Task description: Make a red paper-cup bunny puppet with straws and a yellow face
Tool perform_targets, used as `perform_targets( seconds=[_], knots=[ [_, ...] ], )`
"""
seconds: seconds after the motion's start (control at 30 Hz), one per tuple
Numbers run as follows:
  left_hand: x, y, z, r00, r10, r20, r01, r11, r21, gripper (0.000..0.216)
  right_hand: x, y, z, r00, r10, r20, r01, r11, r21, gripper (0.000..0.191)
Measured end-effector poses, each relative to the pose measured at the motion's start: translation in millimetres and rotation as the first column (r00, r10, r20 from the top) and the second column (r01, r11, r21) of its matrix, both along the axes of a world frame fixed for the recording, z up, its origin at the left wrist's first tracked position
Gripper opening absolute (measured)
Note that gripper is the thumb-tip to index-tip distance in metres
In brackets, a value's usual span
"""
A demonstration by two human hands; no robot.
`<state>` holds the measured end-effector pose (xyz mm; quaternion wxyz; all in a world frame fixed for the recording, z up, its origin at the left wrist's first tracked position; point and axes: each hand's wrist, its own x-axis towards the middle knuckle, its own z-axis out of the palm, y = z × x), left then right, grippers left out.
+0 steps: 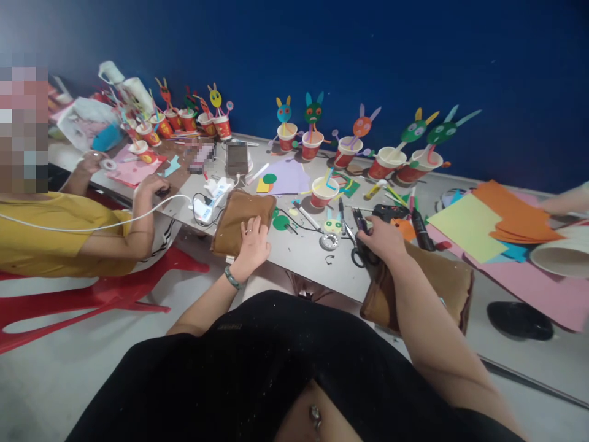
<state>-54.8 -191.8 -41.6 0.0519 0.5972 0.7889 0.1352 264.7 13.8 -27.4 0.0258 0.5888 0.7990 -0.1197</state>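
Observation:
My left hand (253,242) lies flat on a brown cushion (237,215) at the near edge of the low grey table (308,255), fingers spread, a ring on one finger and a green band on the wrist. My right hand (384,238) rests on a second brown cushion (448,279) and closes around the black handles of scissors (358,236), whose blades point away across the table. A small tape roll (329,240) and green paper circles (280,222) lie between the hands.
Red paper cups (322,191) with bunny-eared paper faces line the table's far edge against the blue wall. Coloured paper sheets (469,227) lie at right. A person in yellow (59,236) sits at left on a red chair, holding tape. Another person's arm (568,199) shows far right.

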Motion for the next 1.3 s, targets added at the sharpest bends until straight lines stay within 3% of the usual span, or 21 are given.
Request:
perform_targets(
  seconds=[0.17,0.47,0.67,0.83,1.1,1.3],
  knots=[
    [1.1,-1.5,0.4,1.000,-0.006,-0.012,0.006,1.000,0.011,0.030,4.0,1.4,-2.9,0.995,-0.038,-0.091,0.036,0.999,-0.019,0.063],
    [-1.8,5.0,17.2,1.000,-0.001,0.005,0.001,0.999,-0.035,0.023,0.7,-3.3,-3.8,0.998,-0.036,-0.060,0.035,0.999,-0.023,0.057],
    [-1.8,32.1,24.2,0.985,-0.171,0.007,0.171,0.984,-0.058,0.030,12.0,-1.7,-8.2,0.986,0.028,-0.166,-0.036,0.998,-0.047,0.061],
    [3.8,53.9,26.9,0.945,-0.320,-0.063,0.313,0.945,-0.101,0.038,32.3,-9.7,-8.6,0.951,0.047,-0.306,-0.023,0.996,0.082,0.053],
    [2.8,67.8,22.0,0.901,-0.419,-0.114,0.408,0.906,-0.109,0.039,73.0,-22.0,-19.4,0.961,-0.164,-0.222,0.219,0.943,0.251,0.049],
    [0.5,73.8,27.4,0.889,-0.450,-0.085,0.434,0.887,-0.160,0.035,74.7,-36.8,-18.9,0.985,-0.152,-0.083,0.167,0.961,0.219,0.058]
  ],
)
